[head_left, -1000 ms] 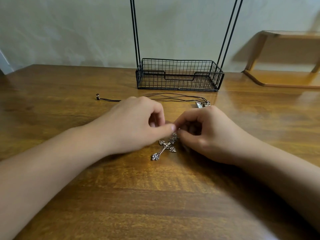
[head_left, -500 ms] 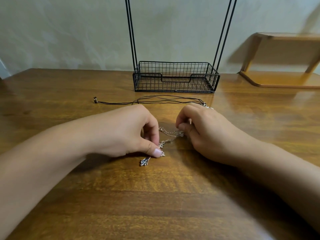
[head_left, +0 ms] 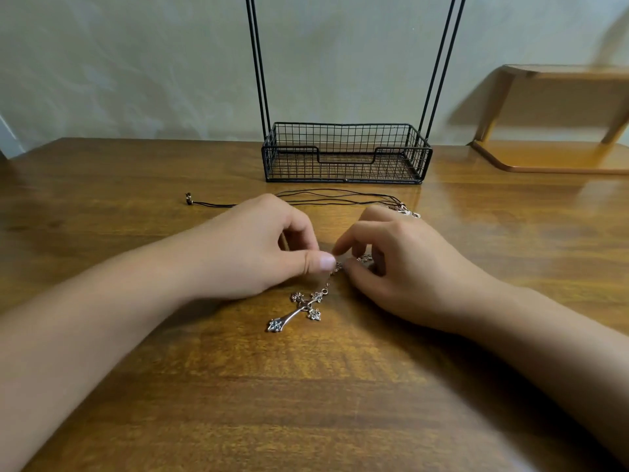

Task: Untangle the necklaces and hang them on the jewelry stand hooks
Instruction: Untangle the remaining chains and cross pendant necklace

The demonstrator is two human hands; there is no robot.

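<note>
A silver cross pendant (head_left: 299, 310) lies flat on the wooden table (head_left: 306, 403), its chain (head_left: 335, 270) running up between my hands. My left hand (head_left: 258, 247) pinches the chain with thumb and fingers. My right hand (head_left: 401, 264) has curled fingers on the bunched chain just to the right; its pinch is partly hidden. A black cord necklace (head_left: 340, 197) lies stretched behind both hands, with a bead end (head_left: 188, 198) at the left and a metal clasp (head_left: 406, 211) at the right. The black wire jewelry stand (head_left: 345, 153) stands at the back; its hooks are out of view.
The stand's two pairs of thin uprights (head_left: 258, 63) rise out of frame from the basket base. A small wooden shelf (head_left: 558, 155) sits at the back right against the pale wall.
My left hand has moved back toward my right hand, so the stretched chain is bunched again. The cross pendant has shifted right and lies fully uncovered.
</note>
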